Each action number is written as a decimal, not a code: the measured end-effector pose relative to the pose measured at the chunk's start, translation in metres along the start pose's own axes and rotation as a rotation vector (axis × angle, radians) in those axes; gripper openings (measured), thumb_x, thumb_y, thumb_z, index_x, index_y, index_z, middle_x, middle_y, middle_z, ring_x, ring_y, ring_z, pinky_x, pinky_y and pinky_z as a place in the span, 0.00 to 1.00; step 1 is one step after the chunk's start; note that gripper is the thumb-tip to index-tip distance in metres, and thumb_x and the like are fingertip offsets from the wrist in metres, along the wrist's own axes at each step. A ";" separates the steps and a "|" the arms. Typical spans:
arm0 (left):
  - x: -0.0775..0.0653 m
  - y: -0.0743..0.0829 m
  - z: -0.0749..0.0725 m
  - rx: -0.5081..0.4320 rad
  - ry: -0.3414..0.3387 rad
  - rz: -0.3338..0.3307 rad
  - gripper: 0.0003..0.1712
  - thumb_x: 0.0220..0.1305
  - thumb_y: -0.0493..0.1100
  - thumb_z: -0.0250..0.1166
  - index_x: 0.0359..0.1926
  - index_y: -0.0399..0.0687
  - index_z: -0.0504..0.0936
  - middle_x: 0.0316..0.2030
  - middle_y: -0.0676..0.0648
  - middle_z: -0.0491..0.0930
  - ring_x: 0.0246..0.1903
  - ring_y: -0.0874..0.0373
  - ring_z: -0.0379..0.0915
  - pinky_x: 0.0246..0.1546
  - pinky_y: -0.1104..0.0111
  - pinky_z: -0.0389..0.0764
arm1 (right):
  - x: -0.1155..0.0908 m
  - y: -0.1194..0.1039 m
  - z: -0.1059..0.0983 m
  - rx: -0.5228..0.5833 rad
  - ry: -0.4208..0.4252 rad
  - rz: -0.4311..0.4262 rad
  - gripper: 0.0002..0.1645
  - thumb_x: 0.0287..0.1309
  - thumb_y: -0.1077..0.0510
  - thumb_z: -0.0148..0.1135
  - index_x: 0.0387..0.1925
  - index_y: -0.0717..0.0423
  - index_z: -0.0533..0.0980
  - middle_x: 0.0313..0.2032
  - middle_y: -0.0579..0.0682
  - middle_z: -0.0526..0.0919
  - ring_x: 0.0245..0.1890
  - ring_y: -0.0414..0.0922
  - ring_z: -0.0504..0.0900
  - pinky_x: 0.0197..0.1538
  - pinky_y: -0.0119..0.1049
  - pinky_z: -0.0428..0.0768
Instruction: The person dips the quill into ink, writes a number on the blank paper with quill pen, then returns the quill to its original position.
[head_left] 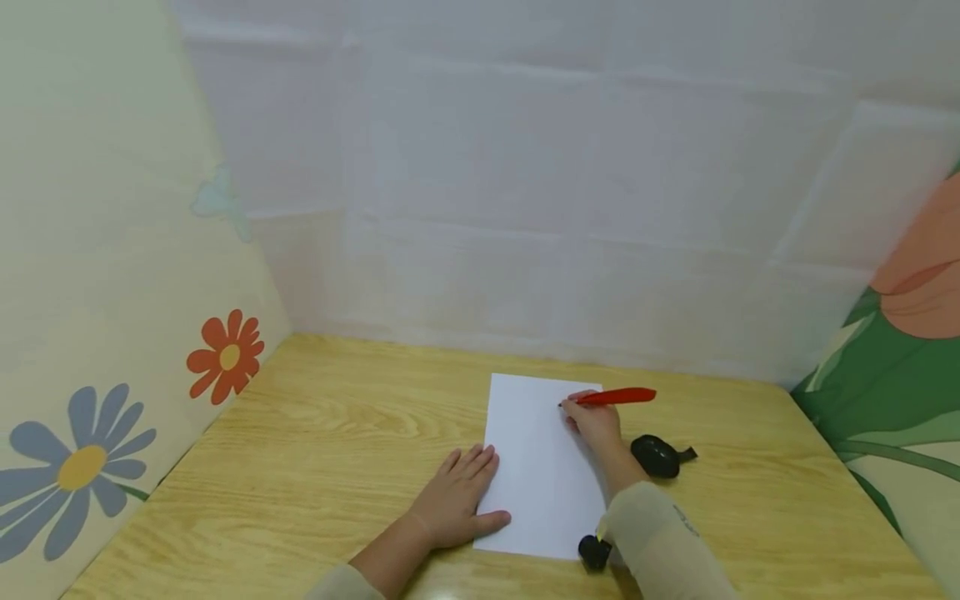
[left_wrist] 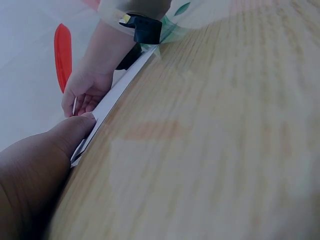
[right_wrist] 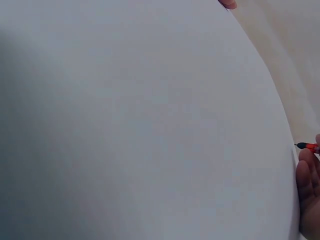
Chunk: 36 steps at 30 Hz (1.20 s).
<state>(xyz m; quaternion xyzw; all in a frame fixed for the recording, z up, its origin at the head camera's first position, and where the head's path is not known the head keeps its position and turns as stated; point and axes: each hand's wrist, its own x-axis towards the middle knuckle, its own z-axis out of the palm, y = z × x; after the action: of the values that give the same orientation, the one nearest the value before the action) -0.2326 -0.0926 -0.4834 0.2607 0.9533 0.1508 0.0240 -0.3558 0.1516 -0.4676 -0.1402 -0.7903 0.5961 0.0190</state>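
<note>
A white sheet of paper (head_left: pixel 536 467) lies upright on the wooden table. My left hand (head_left: pixel 453 500) rests flat across its lower left edge, with fingers spread and thumb on the paper. In the left wrist view, that thumb (left_wrist: pixel 75 131) presses by the sheet's edge. My right hand (head_left: pixel 596 421) pinches a red pen (head_left: pixel 618 397) with a broad, flat upper end, near the sheet's upper right. The pen's dark tip (right_wrist: pixel 301 145) points left, right at the paper. No marks show on the sheet.
A glossy black oval object (head_left: pixel 656 456) with a short tab lies right of the paper. A small black device (head_left: pixel 594 552) sits by my right wrist, over the sheet's lower right corner. Behind the table (head_left: pixel 337 400) hangs a pale sheet; flowered panels flank it.
</note>
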 end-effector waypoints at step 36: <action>0.001 0.001 -0.001 0.017 -0.008 -0.004 0.51 0.64 0.72 0.51 0.74 0.42 0.57 0.76 0.45 0.55 0.76 0.49 0.47 0.76 0.49 0.49 | 0.002 0.001 0.003 -0.069 -0.025 0.010 0.14 0.56 0.54 0.67 0.42 0.59 0.80 0.27 0.48 0.82 0.26 0.43 0.77 0.31 0.28 0.77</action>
<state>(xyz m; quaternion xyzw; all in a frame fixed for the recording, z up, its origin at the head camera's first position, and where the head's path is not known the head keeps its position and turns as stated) -0.2327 -0.0917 -0.4824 0.2596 0.9549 0.1415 0.0259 -0.3578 0.1490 -0.4694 -0.1371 -0.8100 0.5702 0.0012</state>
